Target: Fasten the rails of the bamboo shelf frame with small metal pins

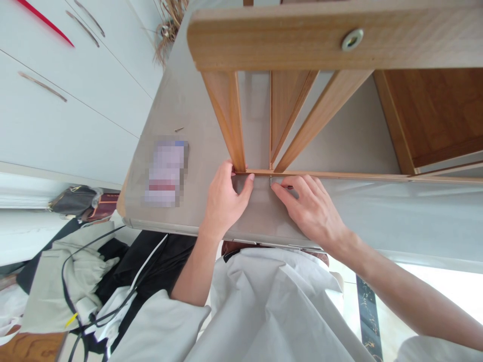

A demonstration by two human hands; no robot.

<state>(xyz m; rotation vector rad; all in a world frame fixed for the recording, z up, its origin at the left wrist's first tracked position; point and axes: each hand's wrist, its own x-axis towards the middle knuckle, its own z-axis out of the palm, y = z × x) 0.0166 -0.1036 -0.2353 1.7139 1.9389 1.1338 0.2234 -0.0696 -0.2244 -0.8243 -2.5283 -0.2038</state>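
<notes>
A wooden frame (339,175) with slanting slats stands on the grey tabletop. My left hand (225,193) holds its lower rail at the foot of the leftmost slat (226,115), thumb on the near side and the fingers partly hidden behind. Just to the right, a small metal screw (270,179) sticks out of the rail toward me. My right hand (311,203) is closed beside it, thumb tip touching the screw's near end. Between thumb and forefinger shows a bit of a thin dark rod (290,187), which looks like a hex key; most of it is covered.
Another screw (178,129) lies on the tabletop (204,136) to the left, near a blurred flat packet (166,173). A thick wooden beam (283,37) with a round bolt (352,39) rises close to my view. White drawers, bags, clothes and cables (68,286) are at the left.
</notes>
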